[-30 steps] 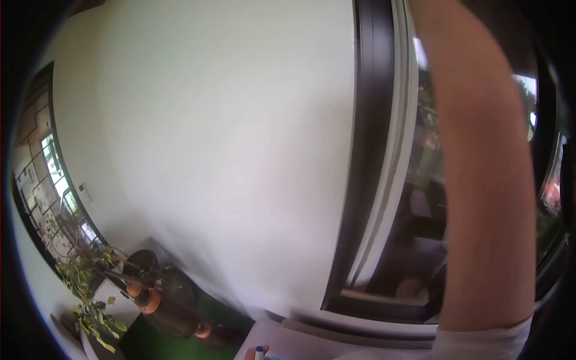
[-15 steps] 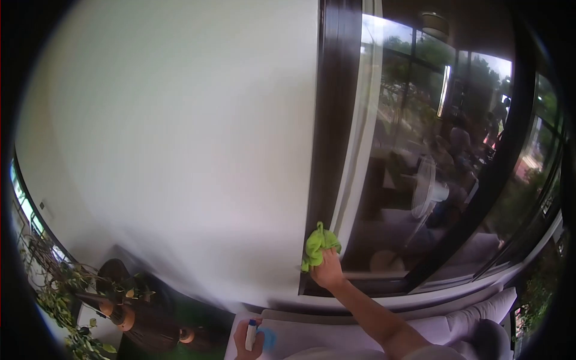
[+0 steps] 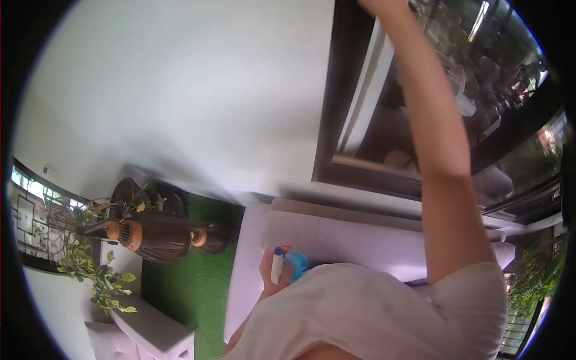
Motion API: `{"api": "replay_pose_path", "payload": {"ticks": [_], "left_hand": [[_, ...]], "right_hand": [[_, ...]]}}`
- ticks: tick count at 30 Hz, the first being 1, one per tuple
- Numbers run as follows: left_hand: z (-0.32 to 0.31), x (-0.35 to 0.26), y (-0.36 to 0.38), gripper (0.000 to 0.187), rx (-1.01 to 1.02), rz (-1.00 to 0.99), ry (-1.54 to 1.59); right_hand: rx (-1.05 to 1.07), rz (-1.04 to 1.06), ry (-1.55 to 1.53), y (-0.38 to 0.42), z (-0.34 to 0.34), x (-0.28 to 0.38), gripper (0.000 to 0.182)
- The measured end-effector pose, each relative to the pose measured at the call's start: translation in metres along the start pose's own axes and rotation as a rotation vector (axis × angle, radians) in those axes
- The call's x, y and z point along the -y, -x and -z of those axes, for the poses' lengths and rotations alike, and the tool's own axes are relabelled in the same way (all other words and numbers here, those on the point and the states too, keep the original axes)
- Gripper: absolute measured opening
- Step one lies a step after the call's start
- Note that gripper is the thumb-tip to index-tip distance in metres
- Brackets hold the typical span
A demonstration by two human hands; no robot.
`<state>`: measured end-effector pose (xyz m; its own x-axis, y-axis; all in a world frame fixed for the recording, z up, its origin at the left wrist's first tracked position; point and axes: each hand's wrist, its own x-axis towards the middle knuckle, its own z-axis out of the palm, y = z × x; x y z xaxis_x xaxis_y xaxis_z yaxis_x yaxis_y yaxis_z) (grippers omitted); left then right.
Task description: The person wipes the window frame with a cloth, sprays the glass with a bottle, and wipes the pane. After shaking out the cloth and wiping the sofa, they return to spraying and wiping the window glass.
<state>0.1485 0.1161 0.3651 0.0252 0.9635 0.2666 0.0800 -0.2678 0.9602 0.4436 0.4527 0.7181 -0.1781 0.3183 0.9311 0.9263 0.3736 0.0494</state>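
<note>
My left hand (image 3: 274, 273) is wrapped round a spray bottle (image 3: 296, 266) with a white and blue head and a light blue body, low in the view above the pale sofa. My right arm reaches up past the dark window frame (image 3: 345, 90). Only the edge of my right hand (image 3: 381, 5) shows at the top border, beside the upper part of the frame. Its fingers are cut off, and no cloth is visible there.
A long pale sofa (image 3: 342, 234) runs below the window. Wicker lamps (image 3: 162, 240) and a leafy plant (image 3: 108, 279) stand at the left over green carpet (image 3: 174, 279). Another pale seat (image 3: 150, 324) is at the lower left.
My right hand has moved up along the window frame, and the green cloth it held has left the view. The camera has tilted down, showing more sofa and floor. My left hand still holds the bottle.
</note>
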Motion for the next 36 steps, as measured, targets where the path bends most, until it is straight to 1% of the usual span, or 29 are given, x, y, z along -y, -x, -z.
{"api": "replay_pose_path", "payload": {"ticks": [1, 2, 3, 4, 5, 7, 8, 9, 10, 11, 12, 13, 14, 15, 16, 17, 19, 21, 23, 25, 27, 29, 30, 31, 32, 33, 34, 35, 36], "left_hand": [[0.005, -0.001, 0.004, 0.031, -0.016, 0.034, -0.011], [0.009, -0.002, 0.007, 0.031, -0.031, 0.065, -0.023], [0.014, 0.0, 0.008, 0.031, -0.038, 0.07, -0.025], [0.02, 0.003, 0.011, 0.031, -0.015, 0.074, -0.078], [0.028, 0.006, 0.014, 0.031, 0.014, 0.076, -0.135], [0.036, 0.017, 0.015, 0.03, 0.05, 0.055, -0.16], [0.039, 0.02, 0.013, 0.03, 0.041, 0.052, -0.168], [0.041, 0.022, 0.011, 0.03, 0.037, 0.053, -0.174], [0.042, 0.026, 0.011, 0.03, 0.023, 0.076, -0.129], [0.043, 0.029, 0.01, 0.03, 0.068, 0.097, -0.142], [0.044, 0.03, 0.01, 0.03, 0.012, 0.133, -0.131], [0.042, 0.031, 0.012, 0.03, -0.049, 0.168, -0.12], [0.04, 0.034, 0.015, 0.032, -0.099, 0.206, -0.06], [0.038, 0.033, 0.015, 0.032, -0.075, 0.223, -0.061], [0.037, 0.031, 0.014, 0.032, -0.089, 0.225, -0.038], [0.035, 0.028, 0.013, 0.033, -0.109, 0.219, -0.014], [0.032, 0.027, 0.015, 0.033, -0.092, 0.228, -0.024], [0.03, 0.031, 0.018, 0.032, 0.006, 0.21, -0.032], [0.023, 0.026, 0.017, 0.031, 0.044, 0.166, -0.039], [0.015, 0.02, 0.017, 0.031, 0.084, 0.122, -0.039], [0.006, 0.015, 0.015, 0.031, 0.087, 0.16, -0.031], [-0.002, 0.017, 0.014, 0.031, 0.114, 0.148, 0.009], [-0.009, 0.021, 0.011, 0.031, 0.132, 0.151, 0.036], [-0.015, 0.016, 0.005, 0.031, 0.174, 0.131, -0.063], [-0.018, 0.021, 0.002, 0.031, 0.229, 0.079, -0.134], [-0.024, 0.021, -0.004, 0.032, 0.307, 0.015, -0.1], [-0.03, 0.01, -0.011, 0.031, 0.379, -0.014, -0.114], [-0.037, 0.013, -0.017, 0.031, 0.423, -0.065, -0.079], [-0.044, 0.019, -0.023, 0.032, 0.507, -0.08, -0.06]], "right_hand": [[0.364, 0.024, 0.262, 0.056, -0.04, -0.042, 0.025], [0.019, 0.121, -0.057, 0.09, 0.002, 0.053, 0.03], [-0.056, 0.121, -0.118, 0.147, -0.018, 0.062, 0.038], [0.025, -0.004, -0.23, 0.213, -0.036, 0.07, 0.041], [0.143, -0.1, -0.217, 0.275, -0.046, 0.085, 0.044], [0.534, -0.244, -0.143, 0.391, -0.072, 0.101, 0.057], [0.597, -0.393, -0.224, 0.438, -0.087, 0.11, 0.06], [0.659, -0.547, -0.304, 0.468, -0.093, 0.116, 0.063], [0.691, -0.63, -0.321, 0.478, -0.09, 0.121, 0.065], [0.731, -0.724, -0.338, 0.492, -0.085, 0.131, 0.067], [0.783, -0.783, -0.365, 0.503, -0.079, 0.134, 0.067], [1.03, -0.825, -0.359, 0.494, -0.062, 0.131, 0.065], [0.998, -0.654, -0.274, 0.509, -0.054, 0.126, 0.062], [0.958, -0.47, -0.19, 0.521, -0.048, 0.117, 0.06], [0.972, -0.398, -0.154, 0.524, -0.04, 0.104, 0.054], [0.87, -0.354, -0.115, 0.537, -0.042, 0.089, 0.047], [0.928, -0.186, 0.018, 0.549, -0.028, 0.046, 0.041], [1.268, -0.131, 0.0, 0.533, 0.007, 0.007, 0.035], [1.497, -0.084, 0.3, 0.529, 0.039, -0.018, 0.032], [1.658, -0.475, 0.627, 0.522, 0.078, -0.036, 0.028], [1.613, -0.808, 0.6, 0.496, 0.146, -0.046, 0.025], [1.453, -1.114, 0.359, 0.49, 0.215, -0.05, 0.028], [1.435, -1.221, 0.229, 0.484, 0.248, -0.049, 0.032], [1.398, -1.323, 0.098, 0.481, 0.282, -0.048, 0.037], [1.417, -1.362, 0.039, 0.492, 0.316, -0.047, 0.039], [1.433, -1.399, -0.024, 0.506, 0.35, -0.045, 0.041], [1.379, -1.468, 0.074, 0.507, 0.385, -0.034, 0.041], [1.324, -1.539, 0.165, 0.509, 0.418, -0.022, 0.041], [1.184, -1.625, 0.149, 0.513, 0.452, -0.01, 0.041]]}}
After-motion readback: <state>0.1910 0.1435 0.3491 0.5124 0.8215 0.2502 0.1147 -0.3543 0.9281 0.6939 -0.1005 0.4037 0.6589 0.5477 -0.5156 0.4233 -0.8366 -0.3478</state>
